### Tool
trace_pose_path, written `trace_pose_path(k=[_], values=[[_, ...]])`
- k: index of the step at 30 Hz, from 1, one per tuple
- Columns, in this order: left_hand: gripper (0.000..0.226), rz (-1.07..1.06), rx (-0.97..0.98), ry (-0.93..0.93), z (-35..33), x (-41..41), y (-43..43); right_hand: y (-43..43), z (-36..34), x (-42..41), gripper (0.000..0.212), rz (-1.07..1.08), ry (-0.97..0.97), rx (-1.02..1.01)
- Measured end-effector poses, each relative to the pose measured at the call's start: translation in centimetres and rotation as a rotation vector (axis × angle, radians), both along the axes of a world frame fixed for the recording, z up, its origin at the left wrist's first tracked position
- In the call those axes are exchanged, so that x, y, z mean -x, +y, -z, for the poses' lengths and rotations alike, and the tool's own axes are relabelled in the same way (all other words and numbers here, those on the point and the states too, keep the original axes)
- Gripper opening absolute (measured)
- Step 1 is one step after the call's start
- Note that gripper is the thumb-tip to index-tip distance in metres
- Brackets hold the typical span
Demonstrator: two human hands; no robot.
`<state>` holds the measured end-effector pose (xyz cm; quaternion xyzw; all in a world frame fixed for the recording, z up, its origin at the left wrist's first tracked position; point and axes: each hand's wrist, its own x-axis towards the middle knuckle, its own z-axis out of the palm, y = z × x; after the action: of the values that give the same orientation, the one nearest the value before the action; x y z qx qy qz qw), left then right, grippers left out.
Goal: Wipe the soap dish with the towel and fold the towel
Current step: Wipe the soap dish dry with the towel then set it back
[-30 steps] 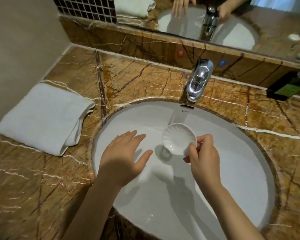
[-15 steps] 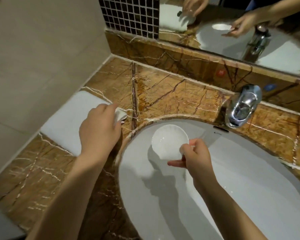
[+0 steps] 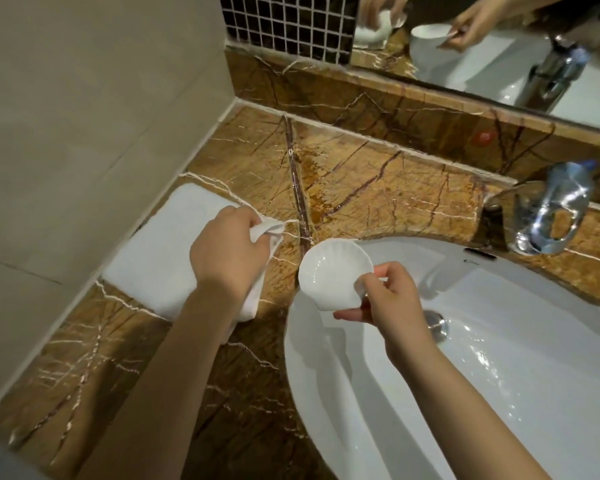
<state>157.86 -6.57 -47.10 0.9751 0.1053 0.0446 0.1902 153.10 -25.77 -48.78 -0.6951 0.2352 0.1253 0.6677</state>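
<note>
A white shell-shaped soap dish [image 3: 331,271] hangs over the left rim of the sink, pinched at its lower right edge by my right hand [image 3: 392,306]. To its left a folded white towel [image 3: 160,251] lies on the marble counter against the wall. My left hand [image 3: 227,252] rests on the towel's right side with the fingers closed on a bunched corner of the cloth, lifting it slightly. Dish and towel are apart.
The white oval sink [image 3: 499,358] fills the lower right, its metal drain [image 3: 437,323] near my right wrist. A chrome faucet [image 3: 548,213] stands at the back right. A mirror [image 3: 482,36] above reflects both hands. A tiled wall [image 3: 84,116] bounds the left.
My left hand left the sink, reached the towel and closed on its corner. My right hand carried the dish left toward the sink rim. The view swung left.
</note>
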Motion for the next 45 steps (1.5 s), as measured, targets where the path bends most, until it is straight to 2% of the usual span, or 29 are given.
trace_pose_path(k=[3, 5, 7, 9, 10, 14, 17, 19, 22, 25, 32, 34, 38, 40, 42, 45], values=[[0.009, 0.001, 0.105, 0.0, -1.0, -0.1, 1.0, 0.5, -0.4, -0.3, 0.006, 0.021, 0.0, -0.001], [0.01, -0.004, 0.178, -0.086, -1.9, 0.4, 1.5, 0.7, -0.7, -0.5, 0.008, 0.029, -0.001, -0.003], [0.012, 0.0, 0.248, -0.305, -3.1, 1.1, 1.7, 1.1, -1.1, -0.7, 0.018, 0.034, -0.02, -0.027], [0.016, 0.083, 0.221, -0.538, -4.5, 1.9, 1.3, 1.6, -1.5, -0.9, 0.03, 0.01, -0.053, -0.079], [0.017, 0.152, 0.198, -0.592, -4.7, 2.3, 0.8, 1.8, -1.7, -1.0, 0.035, -0.022, -0.069, -0.104], [0.024, 0.424, 0.118, -0.478, -3.3, 3.0, -1.9, 2.5, -2.2, -1.2, 0.042, -0.148, -0.135, -0.191], [0.039, 0.72, 0.042, -0.298, -2.0, 2.7, -3.0, 2.3, -2.4, -1.3, 0.03, -0.189, -0.192, -0.17], [0.047, 0.823, 0.005, -0.236, -1.5, 2.4, -2.9, 2.0, -2.4, -1.1, 0.027, -0.163, -0.212, -0.184], [0.045, 0.91, 0.011, -0.218, -1.3, 1.9, -2.8, 1.5, -2.2, -0.9, 0.034, -0.115, -0.217, -0.239], [0.046, 0.932, 0.003, -0.205, -1.3, 1.6, -2.8, 1.3, -2.1, -1.0, 0.043, -0.085, -0.212, -0.235], [0.022, 0.84, 0.079, -0.279, -0.8, 2.2, -2.6, 1.2, -2.1, -0.7, 0.048, -0.005, -0.238, -0.236], [0.032, 0.813, 0.033, -0.288, -0.8, 2.3, -2.8, 1.2, -2.1, -0.8, 0.05, 0.027, -0.251, -0.221], [0.029, 0.769, 0.13, -0.176, -0.9, 3.0, -3.9, 0.9, -1.9, -0.8, 0.05, 0.13, -0.259, -0.18], [0.031, 0.733, 0.064, -0.131, -1.2, 3.5, -4.5, 0.5, -1.7, -0.8, 0.049, 0.168, -0.267, -0.158], [0.03, 0.78, -0.056, -0.244, -0.8, 4.1, -4.5, 0.2, -1.4, -0.8, 0.05, 0.185, -0.276, -0.144], [0.022, 0.713, 0.026, -0.313, -0.7, 4.4, -4.2, 0.0, -1.4, -0.5, 0.051, 0.194, -0.292, -0.112]])
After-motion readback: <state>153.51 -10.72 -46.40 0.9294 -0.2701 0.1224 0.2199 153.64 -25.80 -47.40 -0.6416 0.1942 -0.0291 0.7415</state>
